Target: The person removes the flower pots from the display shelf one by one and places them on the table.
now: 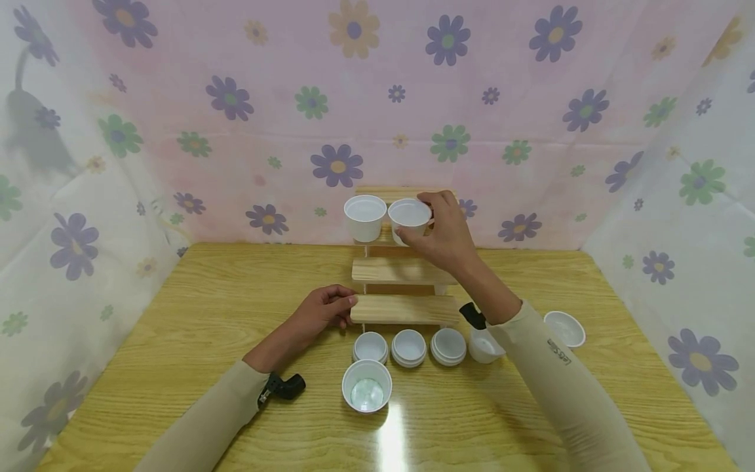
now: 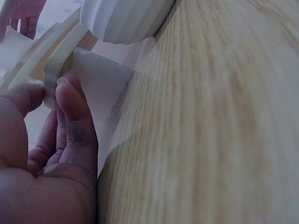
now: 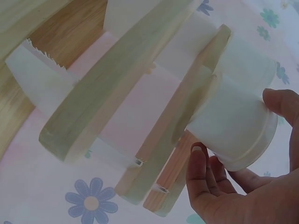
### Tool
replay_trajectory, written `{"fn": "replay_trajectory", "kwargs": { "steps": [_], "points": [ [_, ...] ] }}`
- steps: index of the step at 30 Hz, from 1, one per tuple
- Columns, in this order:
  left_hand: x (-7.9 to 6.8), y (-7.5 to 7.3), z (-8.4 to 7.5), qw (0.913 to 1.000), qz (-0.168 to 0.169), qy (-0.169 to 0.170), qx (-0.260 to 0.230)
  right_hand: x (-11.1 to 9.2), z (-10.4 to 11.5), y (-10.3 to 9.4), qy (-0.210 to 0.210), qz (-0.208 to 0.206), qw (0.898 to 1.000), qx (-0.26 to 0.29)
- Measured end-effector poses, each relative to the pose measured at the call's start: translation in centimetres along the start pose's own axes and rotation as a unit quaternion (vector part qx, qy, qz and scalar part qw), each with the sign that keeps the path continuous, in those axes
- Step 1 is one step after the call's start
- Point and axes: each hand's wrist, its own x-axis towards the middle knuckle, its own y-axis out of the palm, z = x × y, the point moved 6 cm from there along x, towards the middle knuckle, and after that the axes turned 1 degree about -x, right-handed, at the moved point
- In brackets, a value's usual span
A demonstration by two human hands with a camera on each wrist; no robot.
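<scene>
My right hand [image 1: 442, 233] grips a white plastic cup [image 1: 409, 213] between thumb and fingers, at an upper tier of a wooden step stand [image 1: 404, 309]. A second white cup [image 1: 364, 218] stands just left of it on the same tier. In the right wrist view the held cup [image 3: 233, 121] has its base right at a slat [image 3: 182, 116]. My left hand [image 1: 321, 308] pinches the left end of the lowest slat. The left wrist view shows that slat end [image 2: 56, 70] between thumb and finger, over a white side support [image 2: 100, 74].
Three small white tubs [image 1: 408, 349] line the stand's front. Nearer sits a larger cup [image 1: 367, 387]. Another white container [image 1: 485, 346] lies partly behind the right sleeve, and a shallow white dish [image 1: 565, 329] is farther right. A flowered cloth [image 1: 265, 131] hangs behind the table [image 1: 248, 275].
</scene>
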Motion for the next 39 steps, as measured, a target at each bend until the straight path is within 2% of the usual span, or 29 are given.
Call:
{"fn": "replay_trajectory", "kwargs": {
  "steps": [19, 31, 39],
  "points": [
    [-0.3, 0.1, -0.2, 1.0000, -0.003, 0.003, -0.003, -2.6, 1.5, -0.5, -0.002, -0.008, 1.000, 0.012],
    [-0.1, 0.0, 0.1, 1.0000, -0.003, 0.006, -0.006, -4.8, 2.9, -0.6, -0.035, -0.018, 0.999, 0.029],
    [0.0, 0.1, 0.2, 0.9999, -0.005, 0.007, -0.007, -6.2, 3.6, -0.7, -0.058, -0.028, 0.998, 0.020]
  ]
}}
